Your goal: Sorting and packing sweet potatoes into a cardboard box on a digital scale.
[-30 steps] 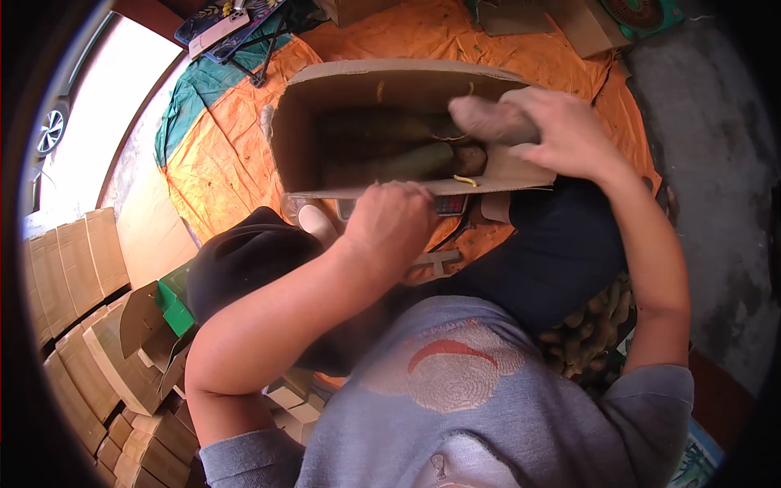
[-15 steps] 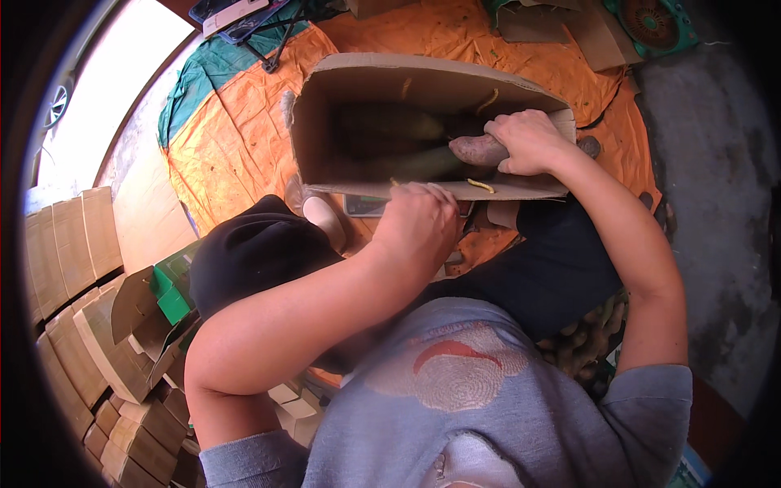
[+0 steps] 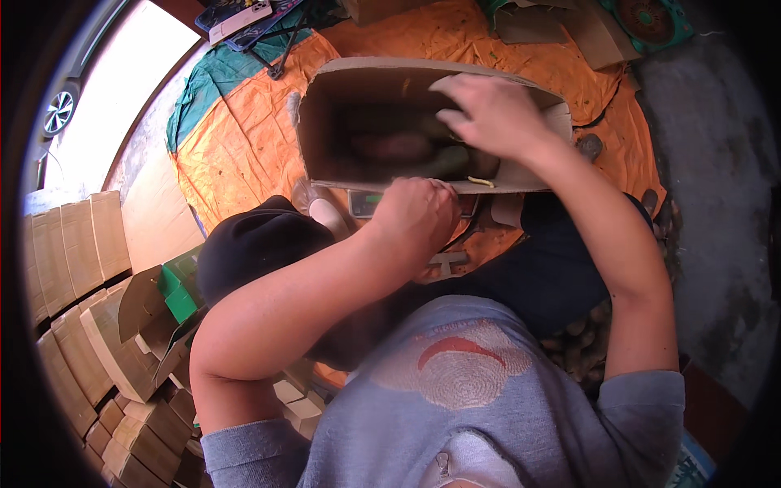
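Note:
An open cardboard box [image 3: 321, 122] lies before me with its mouth toward me. Inside, in shadow, are a blurred reddish-brown tuber [image 3: 399, 147] and some dark green, long vegetables whose kind I cannot make out. My left hand [image 3: 415, 213] is closed at the box's near rim. What its curled fingers grip beyond the rim is hidden. Over the right part of the opening is my right hand [image 3: 492, 118], empty, blurred, fingers spread. A short yellow cord end [image 3: 481, 181] pokes through the near wall.
A scale with a lit display [image 3: 364, 203] shows below the box's near side. Orange sheeting [image 3: 236, 154] covers the floor. Stacked cartons [image 3: 77, 252] stand at left, a folding chair [image 3: 272, 49] with a phone on it at far left, and a green fan [image 3: 651, 24] at far right.
My right hand has let go of the tuber and moved up and left, its fingers opening. The tuber now lies deeper in the box, further left. My left hand stays by the near rim.

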The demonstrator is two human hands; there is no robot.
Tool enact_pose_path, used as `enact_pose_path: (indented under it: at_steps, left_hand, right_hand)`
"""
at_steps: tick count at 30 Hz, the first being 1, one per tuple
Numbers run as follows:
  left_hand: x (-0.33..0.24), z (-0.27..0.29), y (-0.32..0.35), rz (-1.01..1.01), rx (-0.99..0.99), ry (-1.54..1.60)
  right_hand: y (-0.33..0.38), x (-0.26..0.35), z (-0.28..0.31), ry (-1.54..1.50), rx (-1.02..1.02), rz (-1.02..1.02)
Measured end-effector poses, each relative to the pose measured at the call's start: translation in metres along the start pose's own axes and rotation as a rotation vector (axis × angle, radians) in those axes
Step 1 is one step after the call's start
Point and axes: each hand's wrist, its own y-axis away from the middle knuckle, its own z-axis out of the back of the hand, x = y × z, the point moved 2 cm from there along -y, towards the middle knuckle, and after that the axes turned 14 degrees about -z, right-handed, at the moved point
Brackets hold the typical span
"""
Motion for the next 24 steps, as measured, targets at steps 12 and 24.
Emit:
enact_pose_path:
  at_steps: [12,24]
  left_hand:
    - [0.013,0.014,-0.006,-0.082,-0.323,-0.039]
    - [0.194,0.051,0.079,0.513,-0.475,0.076]
  right_hand:
    - [0.318,-0.266,0.142,-0.219,-0.748,-0.907]
    - [0.693,-0.273,-0.134,-0.112,0.225,-1.674]
